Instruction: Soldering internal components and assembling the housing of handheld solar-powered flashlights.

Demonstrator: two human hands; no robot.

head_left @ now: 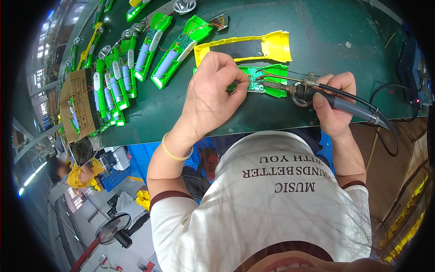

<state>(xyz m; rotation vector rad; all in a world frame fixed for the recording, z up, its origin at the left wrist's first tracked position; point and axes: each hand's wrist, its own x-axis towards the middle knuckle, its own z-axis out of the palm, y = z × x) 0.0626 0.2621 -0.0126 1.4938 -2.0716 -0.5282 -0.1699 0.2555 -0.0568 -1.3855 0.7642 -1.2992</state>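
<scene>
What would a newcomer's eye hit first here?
The bright yellow frame lying at upper centre. Then the soldering iron in the right hand, pointing at a circuit board beside the left hand; and green housings with blue cells, clustered upper left.

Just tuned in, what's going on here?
The person's right hand holds a soldering iron, its tip at the circuit board in a green casing. The left hand is at the board's left end; whether it holds anything is hidden. A yellow frame lies just beyond, and more green casings with blue cells lie to the left.
</scene>
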